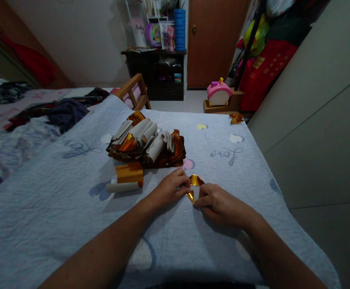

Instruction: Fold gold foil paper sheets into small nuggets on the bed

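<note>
A small folded piece of gold foil paper (194, 181) lies on the light blue quilt (72, 216) between my two hands. My left hand (169, 187) pinches its left side with fingers pressed together. My right hand (219, 204) is closed on its lower right edge, fingertips pressing the paper against the quilt. Just beyond the hands lies a pile of gold and white foil sheets (146, 141), some curled. A single curled gold and white sheet (126, 178) rests to the left of my left hand.
One folded gold piece (236, 117) sits at the quilt's far right corner. Dark clothes (63, 112) lie on the bed at left. A wooden chair (134, 94), a dark shelf (159, 72), a pink toy (219, 93) and a pale wall panel (319, 120) at right surround the bed.
</note>
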Available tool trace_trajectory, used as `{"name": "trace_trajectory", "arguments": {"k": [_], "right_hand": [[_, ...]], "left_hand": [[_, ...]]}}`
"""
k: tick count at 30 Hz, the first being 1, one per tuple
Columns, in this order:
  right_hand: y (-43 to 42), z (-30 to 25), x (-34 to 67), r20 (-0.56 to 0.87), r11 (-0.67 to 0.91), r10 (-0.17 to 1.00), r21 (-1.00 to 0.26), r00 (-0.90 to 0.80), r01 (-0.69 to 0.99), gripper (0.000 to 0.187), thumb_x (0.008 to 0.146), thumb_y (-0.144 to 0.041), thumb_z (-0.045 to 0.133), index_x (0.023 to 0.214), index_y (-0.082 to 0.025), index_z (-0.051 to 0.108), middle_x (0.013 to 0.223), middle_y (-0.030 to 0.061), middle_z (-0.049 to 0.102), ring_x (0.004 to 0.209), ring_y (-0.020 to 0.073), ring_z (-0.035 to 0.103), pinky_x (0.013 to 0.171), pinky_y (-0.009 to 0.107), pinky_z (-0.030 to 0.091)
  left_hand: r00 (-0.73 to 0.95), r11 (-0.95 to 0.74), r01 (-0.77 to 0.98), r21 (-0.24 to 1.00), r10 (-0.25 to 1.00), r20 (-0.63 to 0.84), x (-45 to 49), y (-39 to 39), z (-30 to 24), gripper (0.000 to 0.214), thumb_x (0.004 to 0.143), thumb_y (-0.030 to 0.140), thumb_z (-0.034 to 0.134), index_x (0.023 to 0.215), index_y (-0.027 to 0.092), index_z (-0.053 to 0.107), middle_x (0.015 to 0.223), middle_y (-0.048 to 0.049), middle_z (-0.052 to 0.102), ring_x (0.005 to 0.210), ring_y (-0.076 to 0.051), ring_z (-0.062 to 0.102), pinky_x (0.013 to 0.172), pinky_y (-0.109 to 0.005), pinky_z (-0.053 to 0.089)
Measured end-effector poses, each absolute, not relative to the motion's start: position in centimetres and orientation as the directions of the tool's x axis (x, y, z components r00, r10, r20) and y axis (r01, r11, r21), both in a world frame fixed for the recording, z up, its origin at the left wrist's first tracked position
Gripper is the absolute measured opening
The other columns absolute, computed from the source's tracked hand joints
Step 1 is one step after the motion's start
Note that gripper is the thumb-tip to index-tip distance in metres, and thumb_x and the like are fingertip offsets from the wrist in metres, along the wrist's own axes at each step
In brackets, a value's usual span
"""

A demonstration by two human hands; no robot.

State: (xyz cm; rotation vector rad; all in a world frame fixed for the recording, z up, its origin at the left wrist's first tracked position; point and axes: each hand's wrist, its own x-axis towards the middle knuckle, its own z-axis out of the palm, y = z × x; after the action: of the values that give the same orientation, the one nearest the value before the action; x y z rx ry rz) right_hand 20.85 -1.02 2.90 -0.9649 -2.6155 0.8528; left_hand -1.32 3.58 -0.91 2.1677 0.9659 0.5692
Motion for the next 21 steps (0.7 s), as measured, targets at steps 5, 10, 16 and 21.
{"name": "trace_trajectory", "arguments": {"k": [5, 10, 16, 21], "right_hand": [[-0.8, 2.7, 21.3, -0.002, 0.583, 0.645, -0.646, -0.764, 0.494, 0.024, 0.084, -0.001, 0.053, 0.072, -0.017, 0.066, 0.085, 0.0027, 0.059, 0.080, 0.0147, 0.053, 0.074, 0.028, 0.040], [-0.6, 2.9, 22.2, -0.025, 0.504, 0.728, -0.657, -0.685, 0.560, 0.013, 0.081, -0.005, 0.057, 0.078, -0.017, 0.059, 0.089, 0.0053, 0.059, 0.085, 0.0179, 0.054, 0.077, 0.030, 0.043], [-0.8, 2.8, 23.1, -0.097, 0.471, 0.790, -0.535, -0.605, 0.702, 0.028, 0.067, -0.004, 0.056, 0.091, -0.018, 0.052, 0.094, 0.0080, 0.059, 0.086, 0.0210, 0.052, 0.077, 0.033, 0.042], [-0.9, 2.4, 22.9, -0.097, 0.475, 0.796, -0.512, -0.598, 0.715, 0.027, 0.069, -0.006, 0.053, 0.093, -0.017, 0.055, 0.093, 0.0100, 0.063, 0.085, 0.0216, 0.055, 0.077, 0.033, 0.041]], "left_hand": [[0.637, -0.503, 0.464, 0.729, 0.762, 0.120, -1.4, 3.7, -1.1, 0.008, 0.090, 0.016, 0.065, 0.083, 0.018, 0.063, 0.090, -0.0019, 0.055, 0.088, -0.017, 0.055, 0.075, -0.027, 0.043], [0.650, -0.538, 0.467, 0.702, 0.747, 0.139, -1.3, 3.6, -1.1, 0.008, 0.090, 0.015, 0.065, 0.083, 0.018, 0.062, 0.090, -0.0017, 0.055, 0.088, -0.017, 0.054, 0.074, -0.026, 0.042], [0.652, -0.561, 0.462, 0.688, 0.740, 0.166, -1.2, 3.3, -0.8, 0.007, 0.089, 0.015, 0.067, 0.084, 0.017, 0.064, 0.090, -0.0020, 0.056, 0.087, -0.017, 0.055, 0.075, -0.027, 0.042], [0.659, -0.559, 0.454, 0.694, 0.735, 0.161, -1.3, 3.3, -0.6, 0.005, 0.090, 0.014, 0.065, 0.086, 0.018, 0.065, 0.091, -0.0025, 0.057, 0.087, -0.017, 0.055, 0.076, -0.027, 0.043]]}}
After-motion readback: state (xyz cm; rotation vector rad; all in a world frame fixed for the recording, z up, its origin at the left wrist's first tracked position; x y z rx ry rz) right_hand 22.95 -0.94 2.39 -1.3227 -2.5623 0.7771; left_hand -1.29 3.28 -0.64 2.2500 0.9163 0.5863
